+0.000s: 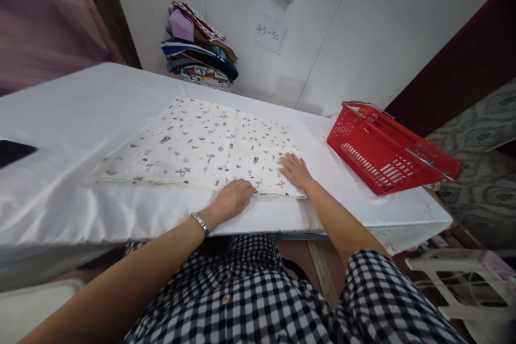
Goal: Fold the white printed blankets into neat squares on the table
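Observation:
A white cloth with small dark prints lies spread flat on the table with a white satin cover. My left hand rests on the cloth's near edge, its fingers curled down onto the hem. My right hand lies flat on the cloth's near right corner, fingers stretched out and spread. A metal bracelet sits on my left wrist.
A red plastic basket stands tilted at the table's right end. A stack of folded fabrics leans against the white wall at the back. A paper note reading 45-50 hangs there. A white plastic stool stands lower right.

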Demonstrator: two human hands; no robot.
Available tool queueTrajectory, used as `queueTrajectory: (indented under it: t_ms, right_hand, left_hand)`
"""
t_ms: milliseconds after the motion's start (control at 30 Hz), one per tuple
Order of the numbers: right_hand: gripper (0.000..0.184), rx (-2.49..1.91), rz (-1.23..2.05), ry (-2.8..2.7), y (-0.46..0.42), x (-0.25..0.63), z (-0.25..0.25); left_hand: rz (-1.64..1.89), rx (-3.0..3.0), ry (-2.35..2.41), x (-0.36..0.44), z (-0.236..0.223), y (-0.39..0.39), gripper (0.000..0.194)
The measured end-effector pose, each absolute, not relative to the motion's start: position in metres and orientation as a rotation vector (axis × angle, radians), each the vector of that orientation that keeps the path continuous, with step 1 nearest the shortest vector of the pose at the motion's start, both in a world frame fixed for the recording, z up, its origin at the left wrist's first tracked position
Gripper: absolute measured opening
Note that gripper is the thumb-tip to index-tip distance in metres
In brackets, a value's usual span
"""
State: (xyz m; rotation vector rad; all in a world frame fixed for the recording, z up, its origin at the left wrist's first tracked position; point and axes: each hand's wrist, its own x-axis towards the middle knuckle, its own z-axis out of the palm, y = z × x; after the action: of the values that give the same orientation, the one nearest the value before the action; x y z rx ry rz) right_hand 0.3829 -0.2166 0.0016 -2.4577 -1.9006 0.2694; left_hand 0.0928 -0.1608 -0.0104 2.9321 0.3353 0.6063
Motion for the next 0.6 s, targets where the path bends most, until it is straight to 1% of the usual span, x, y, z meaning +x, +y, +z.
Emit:
queueTrajectory:
  t_ms: [133, 333, 400, 500, 600]
  right_hand:
    - [0.061, -2.49, 0.355, -1.779, -0.217, 0.392, -0.002]
    - [0.061, -2.475, 0.264, -1.725, -0.223, 0.395, -0.008]
    - [0.06, -2.492, 0.296, -1.704, -0.223, 0.398, -0.009]
    - [0.056, -2.431, 0.347, -1.579, -0.224, 0.403, -0.007]
    - [0.047, -2.259, 0.249, -1.376, -0.234, 0.404, -0.004]
  left_hand:
    - [0.593, 2.919, 0.314, 0.093, -0.009, -0.161, 0.023]
    - [0.596, 2.91, 0.301, 0.093, -0.007, -0.161, 0.024]
    - [0.587, 2.923, 0.295, 0.093, -0.008, -0.16, 0.024]
    - [0.604, 2.926, 0.294, 0.092, -0.009, -0.16, 0.024]
    - [0.639, 2.913, 0.301, 0.092, -0.009, -0.16, 0.024]
